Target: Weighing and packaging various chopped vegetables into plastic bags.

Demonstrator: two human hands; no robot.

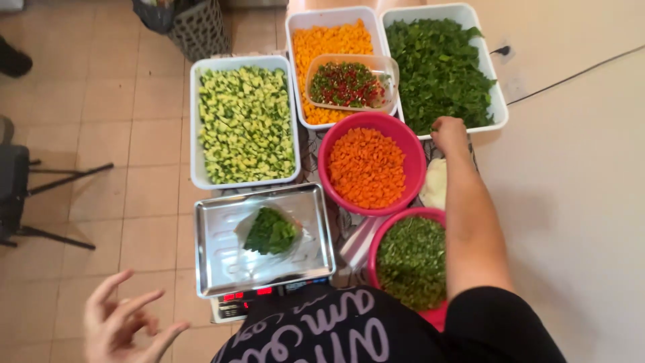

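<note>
- Right hand reaches to the upper right of the frame, resting at the near edge of the white tray of chopped greens; the fingers curl down into the leaves, but whether they pinch any cannot be told.
- Right forearm runs down the right side of the frame, passing over the rim of the lower pink bowl filled with finely chopped green herbs.
- Left hand hovers at the lower left over the tiled floor, palm up, fingers spread and loosely bent, holding nothing.
- Scale sits lower centre with a steel pan; a clear bag of chopped greens lies open on it. Red digits glow on its front edge.
- Upper pink bowl of diced carrot stands centre, just right of the scale and touching the greens tray.
- White tray of diced zucchini at upper centre-left, just above the scale.
- White tray of diced orange pieces at top centre, with a small clear tub of mixed red and green bits resting on it.
- A pale lump lies between the carrot bowl and the forearm.
- Dark patterned basket at the top edge.
</note>
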